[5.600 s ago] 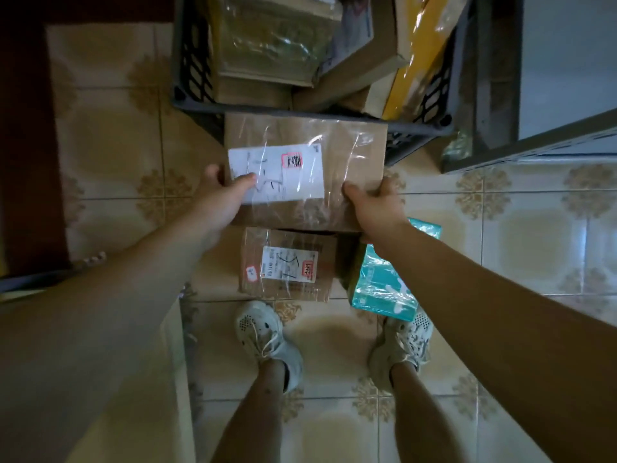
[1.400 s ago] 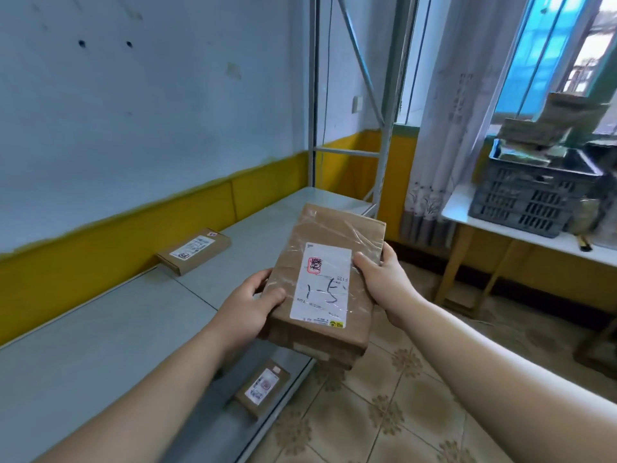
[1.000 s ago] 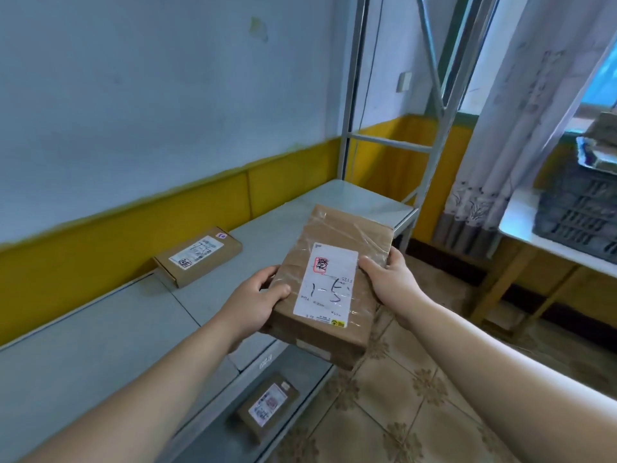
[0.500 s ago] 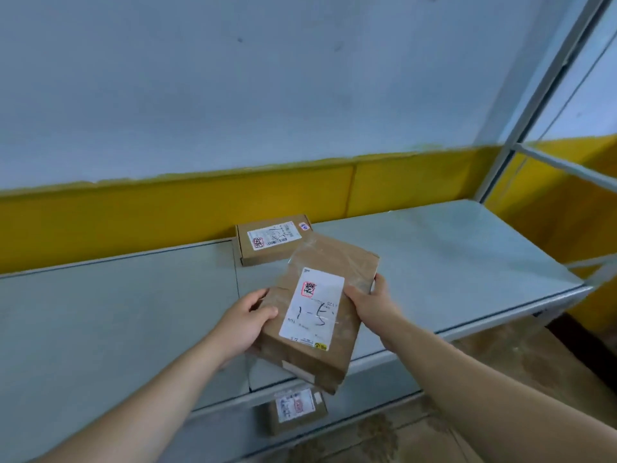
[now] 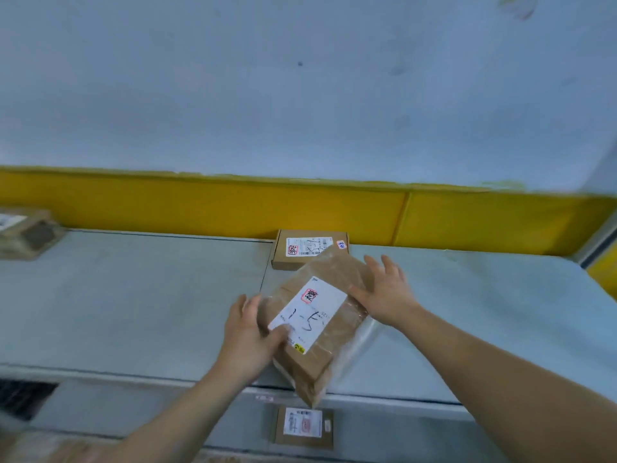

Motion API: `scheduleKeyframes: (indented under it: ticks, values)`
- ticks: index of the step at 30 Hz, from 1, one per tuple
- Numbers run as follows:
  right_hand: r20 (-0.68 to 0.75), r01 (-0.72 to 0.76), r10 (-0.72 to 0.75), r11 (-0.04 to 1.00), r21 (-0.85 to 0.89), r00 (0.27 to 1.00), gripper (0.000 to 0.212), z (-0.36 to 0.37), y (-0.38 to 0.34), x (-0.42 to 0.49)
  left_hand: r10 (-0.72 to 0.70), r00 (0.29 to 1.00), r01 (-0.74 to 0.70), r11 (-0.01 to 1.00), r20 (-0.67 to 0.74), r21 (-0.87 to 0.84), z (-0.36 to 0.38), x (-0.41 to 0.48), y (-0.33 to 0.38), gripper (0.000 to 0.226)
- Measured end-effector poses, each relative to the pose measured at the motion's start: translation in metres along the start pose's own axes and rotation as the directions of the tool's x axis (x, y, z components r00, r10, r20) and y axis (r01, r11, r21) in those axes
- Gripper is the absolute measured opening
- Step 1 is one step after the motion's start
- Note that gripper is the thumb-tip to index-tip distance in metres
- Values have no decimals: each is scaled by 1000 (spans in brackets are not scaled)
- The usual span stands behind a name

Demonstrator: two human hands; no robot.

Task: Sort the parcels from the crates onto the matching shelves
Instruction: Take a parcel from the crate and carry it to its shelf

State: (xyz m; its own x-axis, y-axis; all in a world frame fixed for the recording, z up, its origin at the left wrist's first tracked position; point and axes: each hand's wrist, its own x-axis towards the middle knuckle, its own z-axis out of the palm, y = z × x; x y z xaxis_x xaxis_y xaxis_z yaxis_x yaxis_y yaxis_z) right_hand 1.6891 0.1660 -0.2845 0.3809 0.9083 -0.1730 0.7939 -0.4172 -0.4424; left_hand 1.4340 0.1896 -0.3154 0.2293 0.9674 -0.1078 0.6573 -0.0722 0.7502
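Head view:
- Parcel [image 5: 320,315] sat skewed on upper shelf [image 5: 133,295], label up, near corner overhanging front edge.
- Your left hand [image 5: 248,335] grasped near-left edge, thumb on label.
- Your right hand [image 5: 384,292] was released, fingers splayed, palm at parcel's right side.
- Recommended: slide parcel fully onto shelf and square it, stopping short of small box [image 5: 310,248] behind.

The parcel [image 5: 334,275] is showing brown cardboard under glossy, crinkled clear film, its paper label [image 5: 307,315] matt white. The shelf [image 5: 133,295] is looking smooth, matt grey metal; the small box [image 5: 309,249] is showing matt cardboard.
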Motion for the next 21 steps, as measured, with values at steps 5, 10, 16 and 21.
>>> scheduleKeyframes:
  ticks: [5,10,16,21]
  values:
    - [16,-5,6,1000,-23,1000,67,5,5,-7,46,999,-47,997,-17,-61,8,-13,-8,73]
    - [58,-57,65,991,-120,996,65,-10,18,-25,61,997,-61,998,48,-3,1,11,-4,52]
    - [105,-77,90,990,-115,990,57,-13,22,-49,8,999,-15,990,50,143,-6,57,13,37]
    - [66,-55,62,994,-92,996,57,-15,22,-41,107,992,-120,970,71,212,-2,64,28,41]
